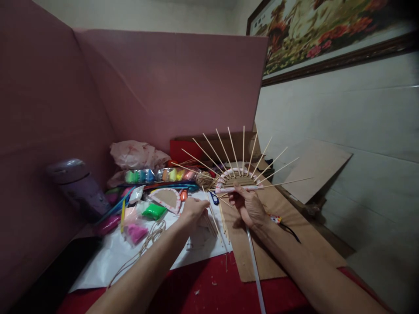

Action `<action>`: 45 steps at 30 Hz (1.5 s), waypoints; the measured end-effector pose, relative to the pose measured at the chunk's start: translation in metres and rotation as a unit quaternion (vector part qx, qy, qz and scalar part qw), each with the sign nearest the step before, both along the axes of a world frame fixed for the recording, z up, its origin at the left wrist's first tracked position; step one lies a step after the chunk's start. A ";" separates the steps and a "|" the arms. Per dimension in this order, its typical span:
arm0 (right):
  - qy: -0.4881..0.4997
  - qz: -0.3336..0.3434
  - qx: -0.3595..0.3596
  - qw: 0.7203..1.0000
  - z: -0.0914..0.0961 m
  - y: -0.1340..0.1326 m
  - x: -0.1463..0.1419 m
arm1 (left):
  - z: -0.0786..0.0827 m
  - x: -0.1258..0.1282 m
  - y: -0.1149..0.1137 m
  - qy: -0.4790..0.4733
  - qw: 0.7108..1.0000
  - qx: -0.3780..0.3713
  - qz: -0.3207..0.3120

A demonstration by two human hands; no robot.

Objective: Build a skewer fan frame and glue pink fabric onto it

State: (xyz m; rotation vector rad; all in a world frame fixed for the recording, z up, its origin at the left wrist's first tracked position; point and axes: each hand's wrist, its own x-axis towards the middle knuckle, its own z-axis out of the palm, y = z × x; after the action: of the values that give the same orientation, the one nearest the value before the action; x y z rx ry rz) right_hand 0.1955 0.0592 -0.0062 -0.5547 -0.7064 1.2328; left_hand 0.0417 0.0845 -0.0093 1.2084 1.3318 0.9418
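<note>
My right hand [249,207] grips a half-round cardboard piece [240,181] by its straight lower edge, thumb in front. Its rim is wrapped in pink-and-white material, and several thin wooden sticks [222,146] fan out from the curved side. A pale translucent rod [253,266] runs from below this hand toward the front; whether the hand holds it is unclear. My left hand [195,210] is closed, fingertips together, beside loose wooden sticks [214,218] over white paper. What its fingers hold, if anything, is hidden.
Left on the white paper [94,266] lie a second half-round piece [166,198], bright clay packets [154,211] and twine [153,235]. A purple bottle [78,187] stands farther left. A brown board [262,257] is at right on the red cloth [196,292]. Pink panels [170,83] rise behind.
</note>
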 end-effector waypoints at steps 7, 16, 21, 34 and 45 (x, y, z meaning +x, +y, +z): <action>-0.030 0.021 0.008 0.999 -0.002 -0.004 -0.008 | 0.018 -0.027 -0.014 -0.171 0.983 0.039 0.052; -0.062 0.022 -0.021 0.998 -0.007 -0.009 -0.018 | 0.018 -0.046 -0.022 -0.316 0.941 0.079 0.095; -0.085 0.028 -0.039 0.995 -0.010 -0.010 -0.022 | 0.022 -0.051 -0.026 -0.337 0.932 0.098 0.088; -0.103 0.067 -0.073 0.990 -0.008 -0.017 -0.028 | 0.009 -0.050 -0.024 -0.331 0.934 0.077 0.106; -0.120 0.101 -0.063 0.986 -0.010 -0.021 -0.034 | 0.004 -0.040 -0.030 -0.345 0.932 0.061 0.093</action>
State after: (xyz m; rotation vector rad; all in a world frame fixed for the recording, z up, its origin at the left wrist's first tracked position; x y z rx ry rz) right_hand 0.1617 0.0385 -0.0166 -0.7590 -0.9087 1.4203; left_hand 0.0021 0.0543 -0.0048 0.7270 0.8290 1.4386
